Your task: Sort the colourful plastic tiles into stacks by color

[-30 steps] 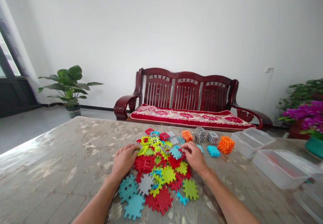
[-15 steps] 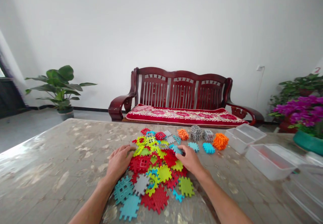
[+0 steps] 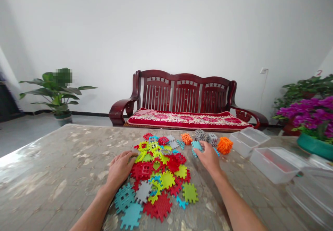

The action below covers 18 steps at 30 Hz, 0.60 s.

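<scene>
Flat square interlocking tiles in red, lime, grey and teal make a loose pile point(image 3: 161, 206) in front of me. My left hand point(image 3: 120, 168) rests at the left edge of the pile, fingers loosely bent, the tips beside lime tiles point(image 3: 140, 156); no tile shows in its grasp. To the right of the pile, my right hand point(image 3: 210, 156) pinches a teal tile point(image 3: 196, 145) between thumb and fingers. That tile is over the spot where another light-blue tile lay. Blue pieces behind the fingers are mostly hidden.
Behind my right hand stand orange cubes point(image 3: 225, 145) and grey cubes point(image 3: 200, 135). Clear plastic boxes point(image 3: 274, 167) and a purple-flowered pot point(image 3: 316, 146) are at the right. A wooden bench point(image 3: 186, 94) stands beyond the table point(image 3: 65, 168).
My right hand has moved right and slightly back from the pile, carrying the teal tile to the blue tiles by the cubes. My left hand has stayed about where it was.
</scene>
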### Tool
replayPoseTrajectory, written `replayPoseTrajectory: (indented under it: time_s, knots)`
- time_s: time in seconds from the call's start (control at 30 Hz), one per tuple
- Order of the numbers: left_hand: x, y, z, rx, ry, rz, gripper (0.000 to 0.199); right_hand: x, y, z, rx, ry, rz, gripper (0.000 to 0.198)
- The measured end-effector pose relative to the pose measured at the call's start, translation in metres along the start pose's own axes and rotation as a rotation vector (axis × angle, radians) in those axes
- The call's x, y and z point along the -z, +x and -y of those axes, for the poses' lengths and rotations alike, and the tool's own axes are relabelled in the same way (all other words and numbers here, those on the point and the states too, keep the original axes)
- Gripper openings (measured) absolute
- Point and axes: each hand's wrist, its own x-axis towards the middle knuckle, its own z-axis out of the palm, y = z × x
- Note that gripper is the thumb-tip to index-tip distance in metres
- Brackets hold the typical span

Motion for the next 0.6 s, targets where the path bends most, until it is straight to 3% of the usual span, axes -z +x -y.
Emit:
replayPoseTrajectory:
  time_s: [0.23, 0.6]
  knots:
    - [-0.001, 0.0, 0.001, -0.01, 0.003, 0.007, 0.036, 0.003, 0.0, -0.013, -0.053, -0.233, 0.018, 0.05]
    - [0.0, 0.001, 0.001, -0.006, -0.002, 0.011, 0.035, -0.018, -0.009, -0.013, 0.0, -0.275, 0.068, 0.071]
